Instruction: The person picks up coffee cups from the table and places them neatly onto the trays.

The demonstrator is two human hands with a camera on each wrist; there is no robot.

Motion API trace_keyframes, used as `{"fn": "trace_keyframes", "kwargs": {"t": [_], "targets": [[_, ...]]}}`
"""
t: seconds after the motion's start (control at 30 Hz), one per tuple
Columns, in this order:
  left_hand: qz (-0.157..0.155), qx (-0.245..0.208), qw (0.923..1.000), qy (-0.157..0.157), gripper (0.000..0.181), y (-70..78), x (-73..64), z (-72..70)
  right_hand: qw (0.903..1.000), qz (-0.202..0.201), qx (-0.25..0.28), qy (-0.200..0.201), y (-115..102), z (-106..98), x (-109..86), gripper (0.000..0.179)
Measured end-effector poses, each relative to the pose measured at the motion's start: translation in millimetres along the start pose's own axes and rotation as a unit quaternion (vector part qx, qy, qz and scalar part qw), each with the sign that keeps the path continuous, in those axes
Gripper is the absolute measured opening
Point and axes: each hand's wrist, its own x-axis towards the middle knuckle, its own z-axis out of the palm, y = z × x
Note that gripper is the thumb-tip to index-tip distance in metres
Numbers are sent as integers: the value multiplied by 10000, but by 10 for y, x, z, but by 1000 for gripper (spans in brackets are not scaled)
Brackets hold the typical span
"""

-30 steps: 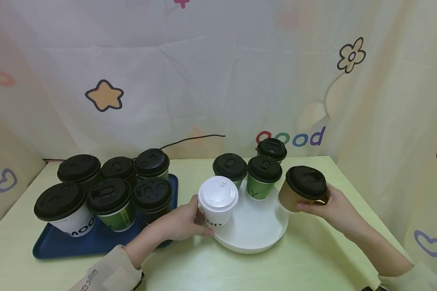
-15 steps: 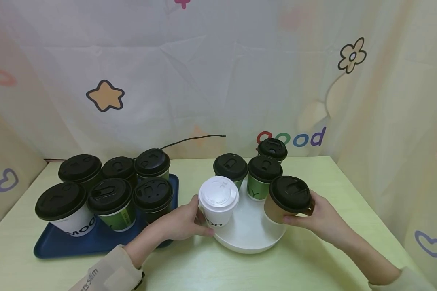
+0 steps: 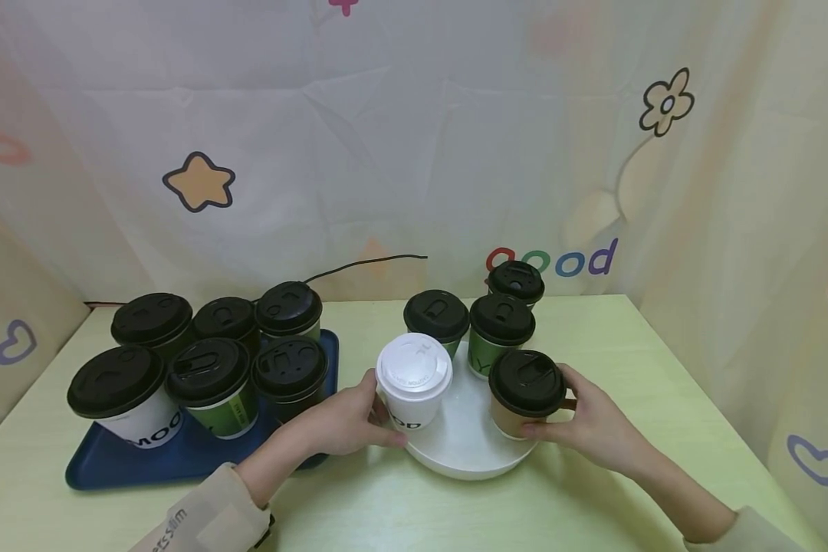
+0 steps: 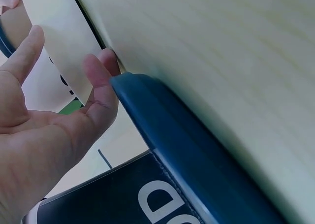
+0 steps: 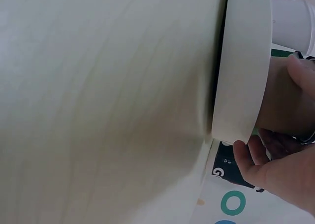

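My right hand [image 3: 593, 422] grips a brown paper coffee cup [image 3: 507, 418] with a black lid, thumb in front and fingers behind. The cup stands upright at the right front of a round white turntable-like plate [image 3: 469, 464]; in the right wrist view the brown cup [image 5: 283, 98] meets the plate's rim [image 5: 242, 66]. My left hand [image 3: 345, 422] rests at the plate's left edge, thumb at the rim, beside a white cup [image 3: 414, 383] with a white lid. In the left wrist view its fingers [image 4: 101, 79] bend loosely against the plate's side [image 4: 59, 17].
Two green cups with black lids, one a green cup [image 3: 490, 353], stand at the plate's back; another black-lidded cup [image 3: 516, 282] is behind them. On the left, a blue tray [image 3: 120, 468] carries several black-lidded cups, close to my left forearm. A printed curtain [image 3: 414, 153] hangs behind the table.
My right hand has brought the brown cup left and down from beyond the plate's right edge onto the plate, and the cup has straightened from its tilt. My left hand has stayed still.
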Motion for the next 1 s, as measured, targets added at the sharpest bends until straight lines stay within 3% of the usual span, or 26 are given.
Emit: {"fn": "trace_keyframes", "kwargs": {"t": [0.5, 0.77, 1.0], "targets": [[-5, -40, 10000, 4, 82, -10, 10, 10, 9982, 262, 492, -204, 104, -32, 37, 81], [-65, -21, 10000, 6, 76, -7, 9, 19, 9898, 1125, 613, -630, 16, -50, -102, 74], [-176, -28, 9998, 61, 72, 19, -8, 10, 9813, 1266, 1078, -966, 15, -42, -173, 66]]}}
